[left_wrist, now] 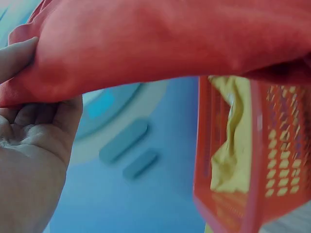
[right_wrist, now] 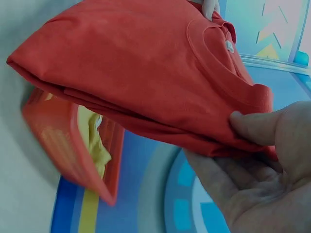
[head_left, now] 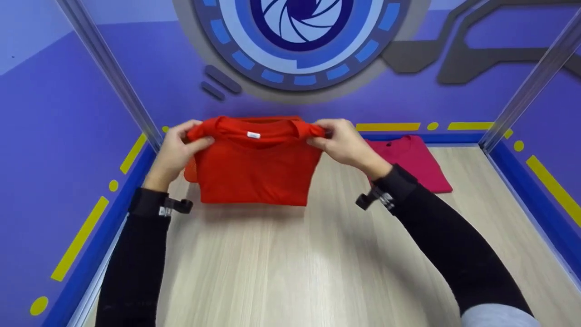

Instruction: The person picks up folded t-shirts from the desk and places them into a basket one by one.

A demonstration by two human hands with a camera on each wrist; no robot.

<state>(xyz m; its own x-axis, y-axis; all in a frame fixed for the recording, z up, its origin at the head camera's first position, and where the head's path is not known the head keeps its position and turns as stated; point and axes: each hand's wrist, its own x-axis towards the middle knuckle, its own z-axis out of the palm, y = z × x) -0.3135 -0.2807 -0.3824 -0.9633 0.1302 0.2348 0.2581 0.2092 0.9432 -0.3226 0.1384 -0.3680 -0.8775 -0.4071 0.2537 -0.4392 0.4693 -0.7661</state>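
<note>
A folded red T-shirt (head_left: pixel 256 175) hangs in the air between both hands, its neckline with a small white label facing up. The left hand (head_left: pixel 174 152) pinches one shoulder corner, thumb on top and fingers beneath. At the opposite shoulder the right hand (head_left: pixel 342 143) grips the cloth the same way, as the right wrist view shows. Behind and below the shirt stands an orange-red plastic basket (left_wrist: pixel 257 170), mostly hidden by it in the head view. Yellow cloth (left_wrist: pixel 233 145) lies inside that basket.
A folded crimson shirt (head_left: pixel 420 165) lies on the wood-grain table (head_left: pixel 272 272) at the back right, partly behind the right forearm. Blue-purple printed panels (head_left: pixel 136 59) wall the table at the back and both sides, joined by metal corner posts.
</note>
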